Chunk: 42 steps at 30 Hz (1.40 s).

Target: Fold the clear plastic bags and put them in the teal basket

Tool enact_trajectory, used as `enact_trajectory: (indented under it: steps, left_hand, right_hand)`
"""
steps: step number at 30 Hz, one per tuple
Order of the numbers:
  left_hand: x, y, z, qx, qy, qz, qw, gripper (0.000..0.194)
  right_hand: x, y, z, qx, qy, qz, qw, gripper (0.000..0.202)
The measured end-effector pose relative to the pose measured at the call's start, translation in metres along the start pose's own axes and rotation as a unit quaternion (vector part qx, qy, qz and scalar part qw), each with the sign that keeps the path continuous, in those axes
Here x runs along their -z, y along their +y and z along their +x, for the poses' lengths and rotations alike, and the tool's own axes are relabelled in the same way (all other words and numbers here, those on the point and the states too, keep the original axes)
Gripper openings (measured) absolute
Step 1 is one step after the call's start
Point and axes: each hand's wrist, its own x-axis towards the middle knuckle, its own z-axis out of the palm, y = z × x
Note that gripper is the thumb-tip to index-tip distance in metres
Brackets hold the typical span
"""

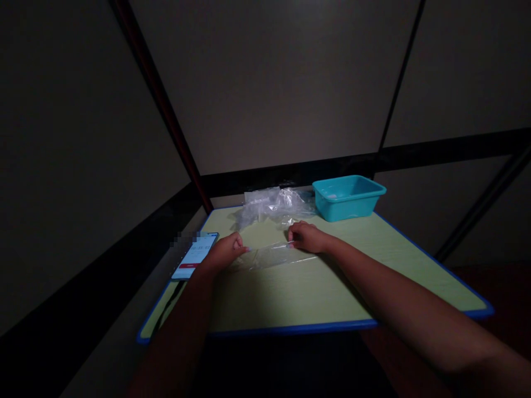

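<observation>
A clear plastic bag (269, 257) lies stretched flat between my hands, just over the table top. My left hand (226, 250) pinches its left end between thumb and fingers. On the other side my right hand (307, 236) grips the upper edge near the right end, fingers curled. Beyond the hands a heap of crumpled clear plastic bags (271, 204) rests at the back of the table, with part of it close to my right fingertips.
A turquoise plastic basin (348, 200) stands at the table's back right corner. At the left edge lies a lit phone (194, 257) with a black strap (168, 304). The yellow-green table (290, 304) has a blue rim, with wall panels behind it.
</observation>
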Motion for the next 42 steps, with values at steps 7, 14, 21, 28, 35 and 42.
enact_trajectory:
  steps: [7,14,21,28,35,42]
  left_hand:
    - [-0.008,0.014,0.001,-0.051,0.011,0.067,0.996,0.025]
    - [-0.024,0.028,0.008,-0.178,0.095,0.123,0.972,0.016]
    - [-0.029,0.029,0.005,-0.218,0.059,0.110,0.968,0.026]
    - [-0.034,0.024,0.011,-0.180,0.088,0.116,0.973,0.020]
    - [-0.037,0.029,0.015,-0.169,0.077,0.098,0.978,0.013]
    - [-0.001,0.016,0.014,-0.073,0.174,0.149,0.971,0.028]
  right_hand:
    - [0.007,0.004,0.000,-0.043,-0.032,0.015,0.998,0.008]
    - [0.003,-0.009,0.000,-0.005,-0.008,-0.008,1.000,0.003]
    - [0.003,-0.012,-0.003,0.013,-0.006,0.008,1.000,0.018]
    - [-0.005,-0.020,0.001,-0.025,0.077,-0.078,0.994,0.016]
    - [-0.021,-0.035,0.006,-0.006,0.087,-0.102,0.991,0.014]
    - [-0.015,-0.027,0.001,0.006,0.085,-0.074,0.994,0.021]
